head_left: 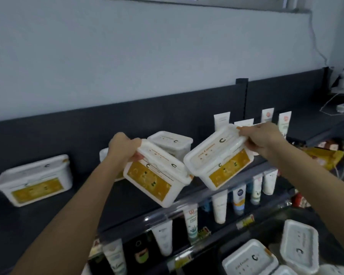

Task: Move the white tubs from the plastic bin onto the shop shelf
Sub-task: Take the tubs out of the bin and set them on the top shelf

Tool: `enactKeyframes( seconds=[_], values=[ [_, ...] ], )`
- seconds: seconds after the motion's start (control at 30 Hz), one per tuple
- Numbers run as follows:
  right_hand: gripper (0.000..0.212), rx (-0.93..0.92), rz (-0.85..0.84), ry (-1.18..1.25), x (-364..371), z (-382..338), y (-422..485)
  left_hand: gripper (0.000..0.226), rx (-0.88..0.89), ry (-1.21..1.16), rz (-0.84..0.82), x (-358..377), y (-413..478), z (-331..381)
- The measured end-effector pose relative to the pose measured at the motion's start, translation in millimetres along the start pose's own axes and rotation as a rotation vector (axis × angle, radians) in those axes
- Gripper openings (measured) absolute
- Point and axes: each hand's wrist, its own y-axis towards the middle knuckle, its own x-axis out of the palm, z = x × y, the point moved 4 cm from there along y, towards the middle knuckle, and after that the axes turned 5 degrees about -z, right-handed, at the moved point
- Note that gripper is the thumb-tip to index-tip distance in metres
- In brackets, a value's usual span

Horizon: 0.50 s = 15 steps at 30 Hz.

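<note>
Tubs fill the lower right of the frame: we see several white tubs (250, 260) lying lid-up inside the dark plastic bin (224, 249), packed close together. At mid-frame we hold two more above the shop shelf (83, 197) — our left hand (125, 147) is clamped on the far end of the left tub (157, 175), fingers curled over its lid edge, and our right hand (266, 137) grips the far end of the right tub (218, 161) the same way. Both tilt toward us, nearly touching. On the shelf at left sits a placed tub (32, 179); another (170, 142) shows behind the held pair. All are smooth rectangular plastic with rounded corners and yellow labels. Below, white tubes (219, 209) stand in a row.
</note>
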Motion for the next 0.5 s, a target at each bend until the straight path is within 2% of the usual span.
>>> enactKeyframes(
  seconds=[0.07,0.2,0.3,0.4,0.5],
  values=[
    [0.019,0.042,-0.006,0.092,19.8,14.7,10.1,0.009,-0.041,-0.038,0.052,-20.6,4.3,-18.9],
    [0.009,0.137,-0.02,0.22,52.2,46.4,21.7,0.007,-0.081,-0.146,0.196,-57.4,12.0,-60.7],
    [0.023,0.189,-0.036,0.283,68.0,63.1,30.4,0.011,-0.099,-0.302,0.295,-70.0,11.8,-83.9],
    [0.034,0.244,-0.052,0.327,83.5,77.8,40.9,0.009,-0.148,-0.356,0.286,-66.2,9.5,-101.0],
    [0.044,0.317,-0.052,0.372,91.9,91.7,51.4,0.02,-0.235,-0.39,0.236,-57.7,9.4,-120.6]
  ],
)
